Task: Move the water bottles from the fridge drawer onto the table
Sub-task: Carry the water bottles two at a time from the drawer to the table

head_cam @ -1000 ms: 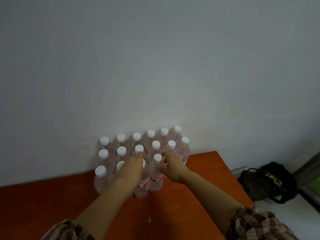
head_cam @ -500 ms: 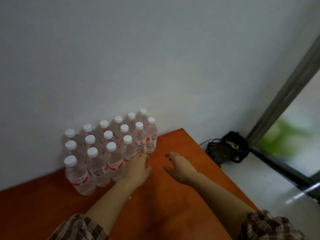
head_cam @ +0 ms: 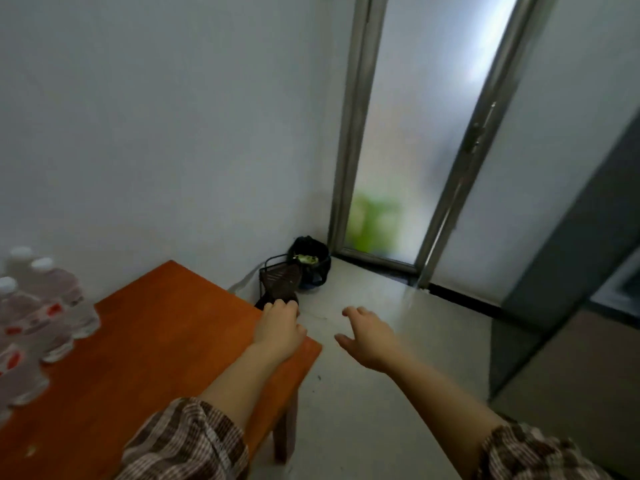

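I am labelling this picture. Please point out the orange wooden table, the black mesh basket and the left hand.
orange wooden table (head_cam: 145,344): head view, bare top.
black mesh basket (head_cam: 278,280): head view, front wall.
left hand (head_cam: 278,332): head view, back of hand.

No text can be read: the water bottles (head_cam: 38,306) on the table (head_cam: 156,341) carry red-marked labels, but their print is too blurred to make out.
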A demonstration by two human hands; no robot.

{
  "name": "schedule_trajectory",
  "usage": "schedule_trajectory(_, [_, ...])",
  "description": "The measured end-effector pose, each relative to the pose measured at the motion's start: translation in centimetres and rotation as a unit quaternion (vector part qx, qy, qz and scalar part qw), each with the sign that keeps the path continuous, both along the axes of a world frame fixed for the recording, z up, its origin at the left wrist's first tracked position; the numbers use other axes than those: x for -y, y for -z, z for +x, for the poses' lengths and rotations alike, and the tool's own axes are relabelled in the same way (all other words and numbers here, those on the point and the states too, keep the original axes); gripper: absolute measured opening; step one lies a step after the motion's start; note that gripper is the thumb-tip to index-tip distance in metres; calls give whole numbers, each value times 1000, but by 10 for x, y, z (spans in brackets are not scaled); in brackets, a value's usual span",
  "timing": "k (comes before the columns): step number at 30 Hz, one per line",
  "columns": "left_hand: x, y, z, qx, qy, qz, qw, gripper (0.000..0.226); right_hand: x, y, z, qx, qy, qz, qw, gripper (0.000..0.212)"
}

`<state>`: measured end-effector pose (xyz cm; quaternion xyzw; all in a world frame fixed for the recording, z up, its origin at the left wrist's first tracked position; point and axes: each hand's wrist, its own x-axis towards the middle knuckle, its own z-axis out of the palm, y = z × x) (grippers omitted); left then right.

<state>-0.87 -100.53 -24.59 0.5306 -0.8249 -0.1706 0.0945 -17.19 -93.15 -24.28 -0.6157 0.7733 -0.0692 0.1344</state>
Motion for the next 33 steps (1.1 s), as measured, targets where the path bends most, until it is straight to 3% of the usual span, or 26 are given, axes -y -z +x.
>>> schedule_trajectory(9, [-152,3,-266,-6,154,20,988,38,-199,-13,-245,-14,190,22,982,61])
schedule_trajectory(15, [-223,-14,-417,-18,285,21,958,39,-298,-28,-360,-31,299,20,954,57])
schedule_trajectory(23, [-276,-17,-606,-1,413,-34,910,39,-361,-25,-505,-32,394,7,918,53])
schedule_trajectory(33, [-291,-27,-846,-48,483,-36,873,35,-392,-37,-726,-30,473,-3,880,54])
